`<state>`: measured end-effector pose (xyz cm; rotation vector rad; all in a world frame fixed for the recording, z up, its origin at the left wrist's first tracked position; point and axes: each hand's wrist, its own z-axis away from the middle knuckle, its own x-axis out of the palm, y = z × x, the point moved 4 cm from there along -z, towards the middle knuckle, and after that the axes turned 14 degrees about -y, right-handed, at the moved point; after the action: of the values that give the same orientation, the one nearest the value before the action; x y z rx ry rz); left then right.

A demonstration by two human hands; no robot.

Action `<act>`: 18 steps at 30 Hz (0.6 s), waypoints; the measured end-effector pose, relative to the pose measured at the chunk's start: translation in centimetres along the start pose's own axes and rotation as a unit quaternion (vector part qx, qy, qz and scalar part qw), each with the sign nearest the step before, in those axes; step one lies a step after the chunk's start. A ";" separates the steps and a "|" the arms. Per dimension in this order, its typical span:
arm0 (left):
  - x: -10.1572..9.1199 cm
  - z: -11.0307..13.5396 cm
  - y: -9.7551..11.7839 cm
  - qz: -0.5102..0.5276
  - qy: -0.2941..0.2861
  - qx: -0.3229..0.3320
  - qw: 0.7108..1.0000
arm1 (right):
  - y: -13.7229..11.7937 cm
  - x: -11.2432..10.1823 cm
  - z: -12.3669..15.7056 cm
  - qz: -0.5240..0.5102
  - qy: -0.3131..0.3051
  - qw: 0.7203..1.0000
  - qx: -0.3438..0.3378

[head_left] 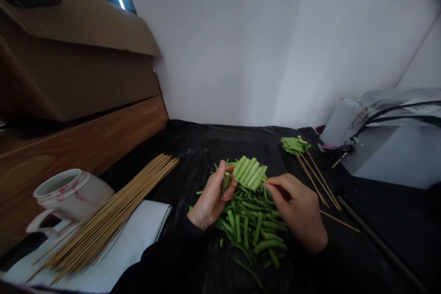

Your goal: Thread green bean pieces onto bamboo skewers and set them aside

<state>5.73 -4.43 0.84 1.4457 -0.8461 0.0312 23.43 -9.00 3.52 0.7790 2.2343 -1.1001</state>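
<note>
Several cut green bean pieces (248, 173) sit side by side on a thin bamboo skewer (341, 221), whose tail sticks out past my right hand. My right hand (299, 206) pinches that skewer just beside the row of beans. On the other side, my left hand (216, 193) has its fingers closed on a single green bean piece (225, 183), close to the row's left end. Whether the skewer's tip touches this piece is hidden. Beneath both hands lies a loose pile of cut green beans (255, 227) on black plastic sheeting (193, 147).
A bundle of bamboo skewers (117, 216) lies at left on a white folded sheet (151, 220), against a white mug (70, 195). Filled bean skewers (295, 144) rest at back right. A cardboard box (93, 73) stands left, a white box (396, 151) right, and a wall behind.
</note>
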 end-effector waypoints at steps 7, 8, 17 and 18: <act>-0.2 0.1 0.1 -0.063 0.032 -0.003 0.997 | -0.6 0.1 0.1 0.020 -0.005 0.999 -0.034; -0.2 0.0 0.0 -0.062 0.037 -0.005 0.997 | -0.6 0.2 0.1 0.020 -0.007 0.999 -0.037; -1.2 -0.4 1.4 -0.079 0.064 0.060 0.993 | 1.6 -0.6 -0.7 0.031 -0.077 0.996 -0.027; -1.5 -0.4 1.7 -0.069 0.078 0.072 0.992 | 2.1 -0.8 -0.9 0.029 -0.096 0.995 -0.020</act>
<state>4.02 -3.11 1.56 1.6130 -0.6252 0.1004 25.27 -7.40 3.48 0.6871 2.0544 -1.0529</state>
